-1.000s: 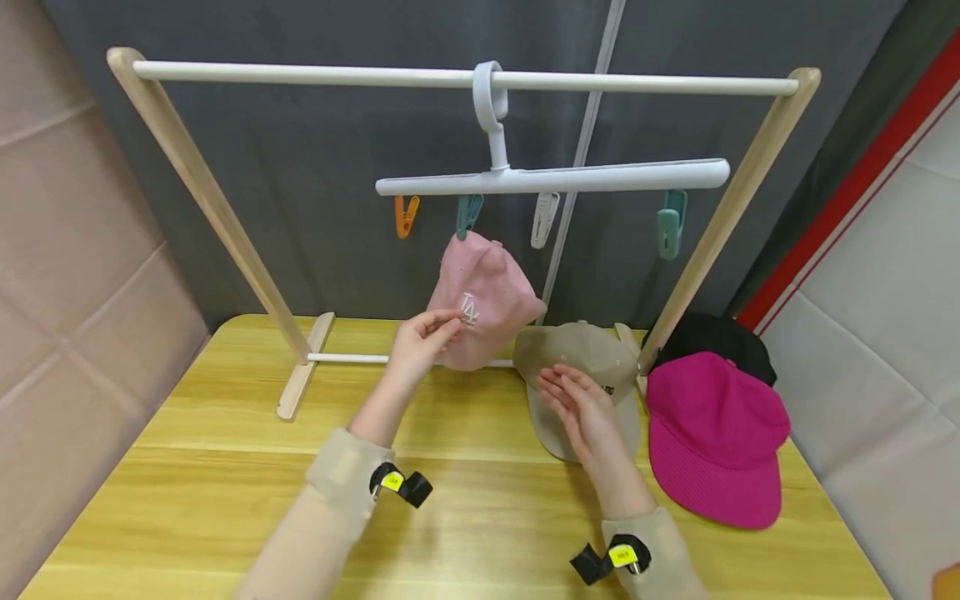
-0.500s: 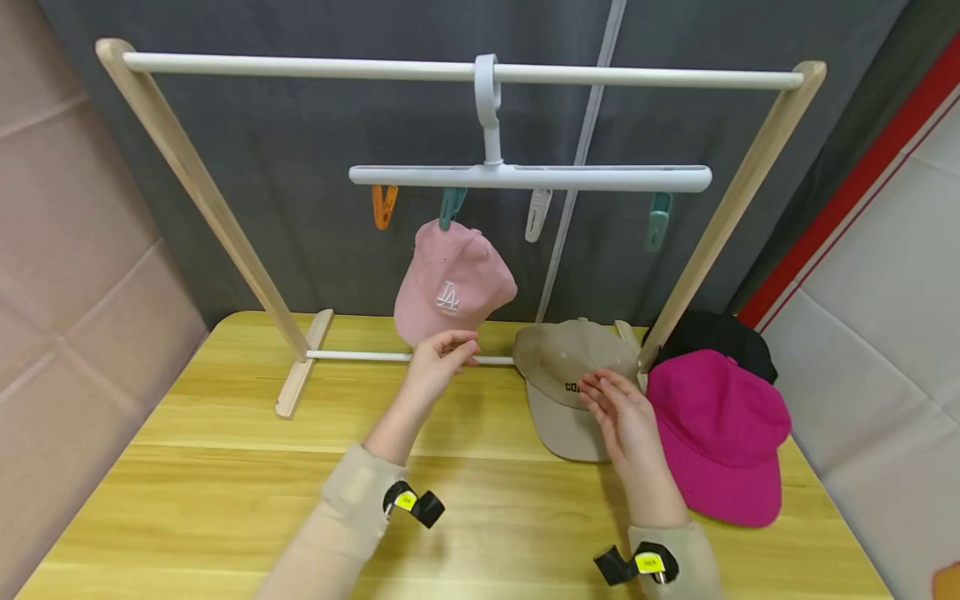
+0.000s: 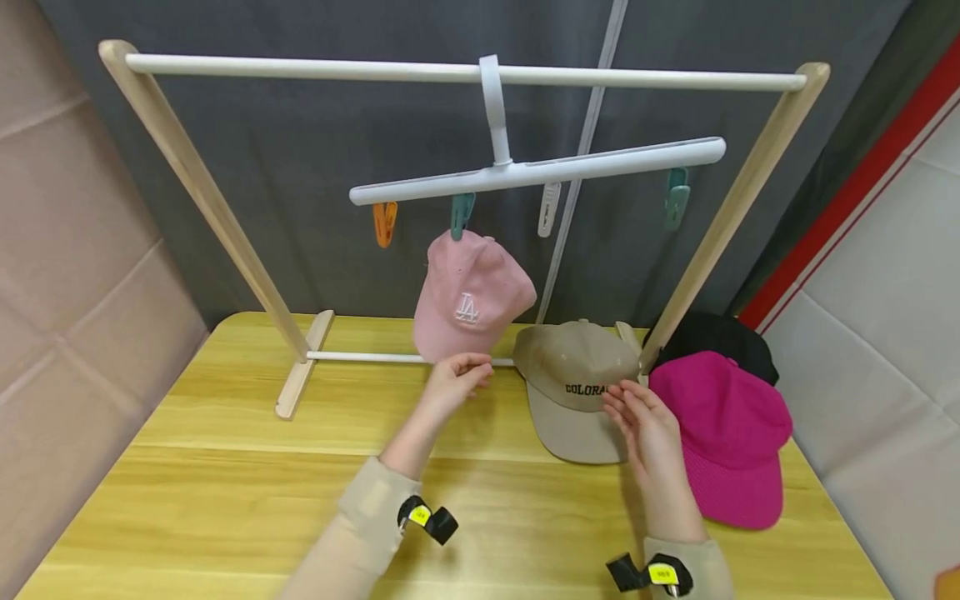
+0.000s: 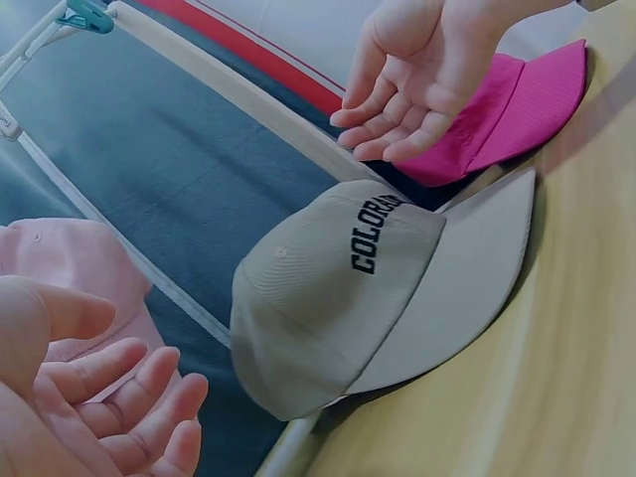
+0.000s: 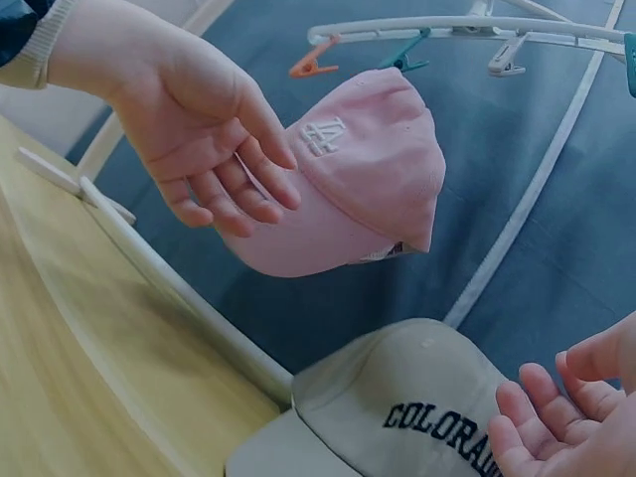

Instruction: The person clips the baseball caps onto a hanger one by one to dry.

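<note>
A pink baseball cap (image 3: 487,279) with white lettering hangs by its crown from a teal clip (image 3: 462,215) on the white hanger (image 3: 600,164). Just below its brim is my left hand (image 3: 452,387), fingers loosely bent and holding nothing; in the right wrist view the hand (image 5: 204,124) overlaps the brim. My right hand (image 3: 651,429) hovers by the front of a beige cap (image 3: 577,358), its fingers relaxed and nothing between them. That beige cap, with dark "COLORA…" lettering partly hidden by the hand, sits on the table beneath the hanger.
The hanger hooks over the white top bar (image 3: 300,68) of a wooden-legged rack. An orange clip (image 3: 385,223), a white clip (image 3: 549,210) and another teal clip (image 3: 677,200) hang unused. At right lie a magenta cap (image 3: 727,417) and a black cap (image 3: 727,337) behind it.
My left hand has dropped from the pink cap's front to below its brim. My right hand has moved right across the beige cap. The hanger has swung and now tilts, right end higher.
</note>
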A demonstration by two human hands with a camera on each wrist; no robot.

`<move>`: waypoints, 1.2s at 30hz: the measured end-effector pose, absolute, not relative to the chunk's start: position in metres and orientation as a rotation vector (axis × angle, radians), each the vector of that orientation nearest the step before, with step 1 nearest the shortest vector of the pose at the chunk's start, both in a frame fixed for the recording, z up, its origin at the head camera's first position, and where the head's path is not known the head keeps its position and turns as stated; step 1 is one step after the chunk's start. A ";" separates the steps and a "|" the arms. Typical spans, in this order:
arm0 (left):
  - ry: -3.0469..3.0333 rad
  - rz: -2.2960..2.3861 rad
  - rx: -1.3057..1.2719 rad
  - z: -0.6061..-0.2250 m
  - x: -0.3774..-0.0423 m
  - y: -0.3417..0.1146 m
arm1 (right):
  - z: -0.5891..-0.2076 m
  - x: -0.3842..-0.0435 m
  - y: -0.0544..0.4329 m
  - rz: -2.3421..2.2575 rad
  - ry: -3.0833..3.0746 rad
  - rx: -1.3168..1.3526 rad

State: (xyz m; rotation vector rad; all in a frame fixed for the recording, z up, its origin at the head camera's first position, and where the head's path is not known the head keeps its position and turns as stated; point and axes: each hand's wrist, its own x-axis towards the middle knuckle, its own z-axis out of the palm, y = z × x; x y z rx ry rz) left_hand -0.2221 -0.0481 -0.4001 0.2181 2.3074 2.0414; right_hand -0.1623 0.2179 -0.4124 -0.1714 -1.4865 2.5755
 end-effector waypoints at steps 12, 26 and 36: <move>2.232 2.011 0.122 -0.421 -0.218 -0.038 | -0.424 -0.160 0.225 2.328 -1.703 -0.403; 2.177 2.024 0.029 -0.440 -0.218 -0.028 | -0.431 -0.158 0.233 2.125 -1.892 -0.522; 2.141 2.025 0.047 -0.435 -0.209 -0.020 | -0.436 -0.159 0.237 2.098 -2.139 -0.555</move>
